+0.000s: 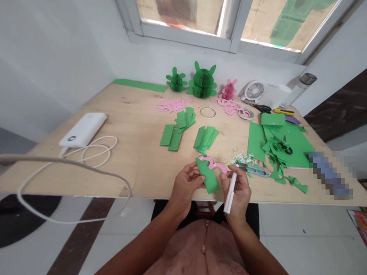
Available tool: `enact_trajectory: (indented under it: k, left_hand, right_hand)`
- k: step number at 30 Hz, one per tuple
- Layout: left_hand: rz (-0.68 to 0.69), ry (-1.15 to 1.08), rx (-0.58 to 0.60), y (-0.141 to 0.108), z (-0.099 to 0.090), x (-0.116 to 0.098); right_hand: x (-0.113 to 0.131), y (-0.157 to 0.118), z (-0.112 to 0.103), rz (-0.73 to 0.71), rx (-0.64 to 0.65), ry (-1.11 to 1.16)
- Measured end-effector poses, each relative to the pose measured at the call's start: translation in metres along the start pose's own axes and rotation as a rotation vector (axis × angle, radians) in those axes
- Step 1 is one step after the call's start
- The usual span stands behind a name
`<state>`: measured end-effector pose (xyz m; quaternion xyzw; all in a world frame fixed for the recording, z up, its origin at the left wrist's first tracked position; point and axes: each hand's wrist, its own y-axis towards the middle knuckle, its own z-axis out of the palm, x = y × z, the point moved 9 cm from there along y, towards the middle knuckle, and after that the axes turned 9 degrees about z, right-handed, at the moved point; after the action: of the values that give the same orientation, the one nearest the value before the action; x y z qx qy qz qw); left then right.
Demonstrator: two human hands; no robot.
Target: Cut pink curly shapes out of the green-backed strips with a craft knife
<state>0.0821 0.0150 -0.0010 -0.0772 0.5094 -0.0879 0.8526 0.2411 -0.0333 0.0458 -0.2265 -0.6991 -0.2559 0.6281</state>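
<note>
My left hand (186, 185) pinches a green paper piece (208, 177) at its left edge, near the front of the table. A pink curved paper cutout (218, 166) lies against the green piece, partly behind my right fingers. In my right hand (240, 187) rests a white pen (230, 194), its dark end pointing down toward me; the thumb and finger also touch the pink cutout. Just beyond my hands is a fanned stack of green paper strips (206, 138). More green pieces (177, 129) with faint drawn outlines lie to its left.
Paper figures in green (203, 82) and pink (229, 90) stand by the wall, near a small fan (254, 90). Green scraps (274, 150), black scissors (262, 108) and a blue cutter (255, 170) lie right. A white power bank (83, 129) trails a cable on the left.
</note>
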Motion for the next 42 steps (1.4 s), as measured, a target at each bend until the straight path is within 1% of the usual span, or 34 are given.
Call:
enact_trajectory:
  k: [8, 13, 18, 25, 30, 42]
  left_hand:
    - [-0.015, 0.008, 0.006, 0.001, 0.0, 0.0]
    - [-0.016, 0.013, 0.007, 0.003, 0.0, 0.003]
    - [-0.008, 0.003, 0.011, 0.003, 0.002, 0.0]
    - [0.003, 0.0, -0.009, 0.003, 0.002, -0.003]
    - [0.015, -0.023, -0.015, 0.004, 0.002, -0.003]
    - [-0.039, -0.022, -0.045, 0.001, 0.003, -0.003]
  right_hand:
    - [-0.005, 0.004, -0.003, -0.008, 0.001, 0.014]
    - [-0.004, 0.001, -0.003, -0.009, -0.007, -0.032]
    - [-0.004, -0.001, -0.002, -0.029, 0.003, -0.042]
    - [-0.012, -0.004, -0.001, -0.009, 0.014, -0.07]
    - [-0.014, -0.007, -0.001, -0.035, 0.013, -0.117]
    - [-0.014, -0.01, -0.002, -0.056, 0.015, -0.128]
